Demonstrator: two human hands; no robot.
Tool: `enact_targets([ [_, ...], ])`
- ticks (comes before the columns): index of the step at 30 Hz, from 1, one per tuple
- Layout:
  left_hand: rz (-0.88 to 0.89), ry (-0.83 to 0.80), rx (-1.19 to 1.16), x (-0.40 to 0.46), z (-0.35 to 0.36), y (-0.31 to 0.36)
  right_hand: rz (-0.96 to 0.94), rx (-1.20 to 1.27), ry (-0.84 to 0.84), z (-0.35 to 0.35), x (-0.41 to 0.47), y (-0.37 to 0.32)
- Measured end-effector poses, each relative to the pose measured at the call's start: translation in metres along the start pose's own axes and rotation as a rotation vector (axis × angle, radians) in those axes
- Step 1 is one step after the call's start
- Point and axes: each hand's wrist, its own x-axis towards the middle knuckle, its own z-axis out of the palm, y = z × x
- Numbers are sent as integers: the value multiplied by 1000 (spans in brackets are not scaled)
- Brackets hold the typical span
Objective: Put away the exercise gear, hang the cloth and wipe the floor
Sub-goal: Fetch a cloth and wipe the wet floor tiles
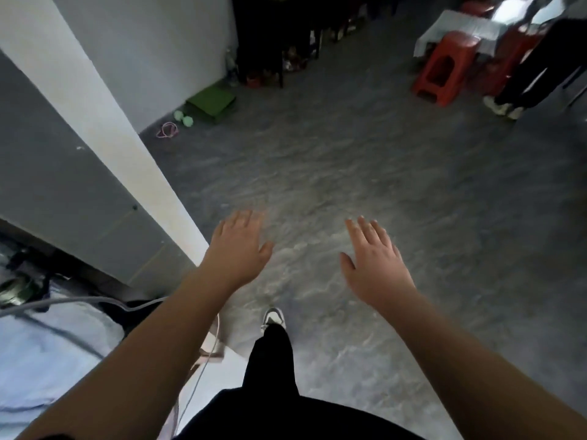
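Note:
Far ahead by the white wall lie the exercise things: a folded green mat or box (212, 101), a pale green dumbbell (182, 118) and a pink looped band or rope (167, 129) on the grey floor (349, 173). My left hand (237, 249) and my right hand (373, 258) are stretched out in front of me, palms down, fingers apart, holding nothing. Both hands are well short of the gear. No cloth can be made out.
A grey cabinet or door panel (63, 198) stands at my left beside a white wall edge. A red plastic stool (446, 66) and a covered table (460, 28) are at the far right, with another person's legs (527, 68) beside them. Dark furniture (263, 36) lines the back.

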Motion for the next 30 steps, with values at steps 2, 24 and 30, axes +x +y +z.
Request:
enact_targets([
  [2, -43, 3, -8, 50, -3, -15, 4, 0, -2, -1, 57, -1],
  [24, -145, -97, -27, 660, -58, -72, -69, 30, 17, -77, 683, 68],
  [30, -177, -17, -70, 821, -90, -69, -168, -3, 6, -132, 860, 84],
])
